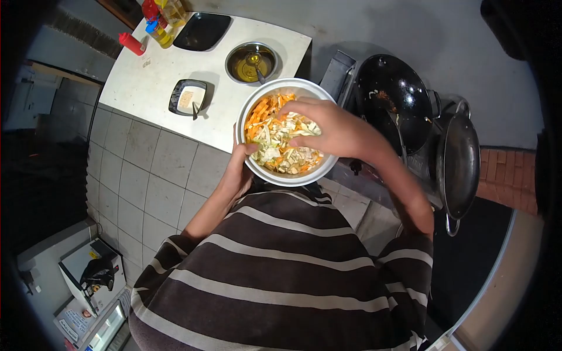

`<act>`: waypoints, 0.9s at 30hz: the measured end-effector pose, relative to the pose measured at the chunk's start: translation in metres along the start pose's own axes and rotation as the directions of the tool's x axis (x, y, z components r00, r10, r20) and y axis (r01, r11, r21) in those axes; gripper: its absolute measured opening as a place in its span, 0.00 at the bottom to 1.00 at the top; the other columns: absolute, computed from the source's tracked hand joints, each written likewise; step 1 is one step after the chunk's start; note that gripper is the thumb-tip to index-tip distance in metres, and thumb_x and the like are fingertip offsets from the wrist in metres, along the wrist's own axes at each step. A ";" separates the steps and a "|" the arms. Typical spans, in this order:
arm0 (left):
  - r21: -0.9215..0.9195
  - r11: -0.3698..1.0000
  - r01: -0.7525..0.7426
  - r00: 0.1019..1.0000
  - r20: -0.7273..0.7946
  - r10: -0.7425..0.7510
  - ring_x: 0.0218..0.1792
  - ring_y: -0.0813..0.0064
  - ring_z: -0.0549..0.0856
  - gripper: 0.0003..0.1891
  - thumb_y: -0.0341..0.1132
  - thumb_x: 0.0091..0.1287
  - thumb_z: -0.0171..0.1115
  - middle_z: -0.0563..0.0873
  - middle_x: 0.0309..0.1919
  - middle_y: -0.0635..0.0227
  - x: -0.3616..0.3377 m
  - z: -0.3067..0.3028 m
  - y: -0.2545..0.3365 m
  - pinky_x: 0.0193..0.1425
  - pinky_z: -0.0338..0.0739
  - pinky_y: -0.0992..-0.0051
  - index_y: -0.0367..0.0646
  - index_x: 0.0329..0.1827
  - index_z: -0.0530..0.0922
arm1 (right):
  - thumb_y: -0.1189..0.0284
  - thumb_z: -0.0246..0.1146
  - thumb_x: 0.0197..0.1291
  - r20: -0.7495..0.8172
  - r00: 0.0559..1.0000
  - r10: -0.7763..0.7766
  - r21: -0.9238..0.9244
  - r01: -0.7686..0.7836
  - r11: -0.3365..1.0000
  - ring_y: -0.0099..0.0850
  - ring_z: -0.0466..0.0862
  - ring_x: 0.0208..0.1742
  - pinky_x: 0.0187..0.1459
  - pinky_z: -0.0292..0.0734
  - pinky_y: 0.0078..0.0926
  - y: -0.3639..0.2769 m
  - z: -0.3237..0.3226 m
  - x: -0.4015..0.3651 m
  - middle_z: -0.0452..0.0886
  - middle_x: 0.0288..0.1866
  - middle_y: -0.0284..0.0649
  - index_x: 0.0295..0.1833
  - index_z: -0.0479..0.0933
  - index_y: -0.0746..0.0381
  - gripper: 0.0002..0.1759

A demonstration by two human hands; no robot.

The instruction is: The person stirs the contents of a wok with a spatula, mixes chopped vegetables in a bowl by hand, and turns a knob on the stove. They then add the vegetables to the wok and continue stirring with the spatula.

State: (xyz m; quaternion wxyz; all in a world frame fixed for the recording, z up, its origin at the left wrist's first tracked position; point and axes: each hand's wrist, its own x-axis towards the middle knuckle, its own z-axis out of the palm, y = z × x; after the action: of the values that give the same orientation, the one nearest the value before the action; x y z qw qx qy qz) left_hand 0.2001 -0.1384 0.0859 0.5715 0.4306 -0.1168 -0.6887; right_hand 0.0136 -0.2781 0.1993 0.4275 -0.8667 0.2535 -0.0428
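Observation:
A round metal pot with a pale rim is held up in front of my striped shirt. Inside it lie orange strips that look like carrot and pale shredded vegetables that look like cabbage. My left hand grips the pot on its left side, thumb over the rim. From the right, my right hand reaches over the rim into the pot. Its thumb and fingers are spread apart and touch the vegetables; some fingertips are hidden among them.
To the right, a black wok with food scraps sits on a stove, beside another wok. A white table carries a bowl of oil with a ladle, a square sauce bowl, a black tray and bottles.

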 end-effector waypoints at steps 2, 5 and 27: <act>0.025 1.000 0.009 1.000 0.020 -0.009 0.63 0.57 0.81 0.37 0.43 0.64 0.57 0.76 0.65 0.47 0.000 0.002 0.000 0.70 0.75 0.60 0.31 0.73 0.61 | 0.74 0.68 0.60 -0.015 0.997 -0.070 -0.017 0.070 0.997 0.46 0.78 0.64 0.66 0.71 0.40 0.002 -0.010 0.000 0.78 0.62 0.50 0.66 0.73 0.61 0.27; 0.048 0.999 -0.003 0.998 0.060 0.001 0.63 0.57 0.81 0.37 0.42 0.63 0.57 0.76 0.65 0.47 0.001 0.006 -0.001 0.70 0.76 0.60 0.31 0.74 0.61 | 0.75 0.63 0.64 -0.031 0.988 -0.150 -0.040 0.149 0.988 0.45 0.79 0.63 0.64 0.73 0.39 -0.005 -0.022 -0.005 0.79 0.61 0.49 0.66 0.73 0.62 0.24; 0.060 0.989 0.132 0.991 0.019 -0.133 0.61 0.58 0.83 0.35 0.41 0.64 0.57 0.78 0.63 0.48 -0.018 0.031 0.010 0.67 0.78 0.60 0.31 0.72 0.63 | 0.82 0.65 0.53 -0.172 0.985 0.029 -0.272 -0.076 0.959 0.57 0.77 0.60 0.66 0.72 0.45 0.011 0.048 -0.047 0.68 0.65 0.61 0.71 0.68 0.62 0.36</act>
State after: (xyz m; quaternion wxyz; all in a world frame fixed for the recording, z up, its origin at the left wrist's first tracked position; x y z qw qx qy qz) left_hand 0.1842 -0.1361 0.1196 0.5103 0.4460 -0.1146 -0.7263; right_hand -0.0173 -0.2265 0.1673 0.2801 -0.9044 0.3147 -0.0676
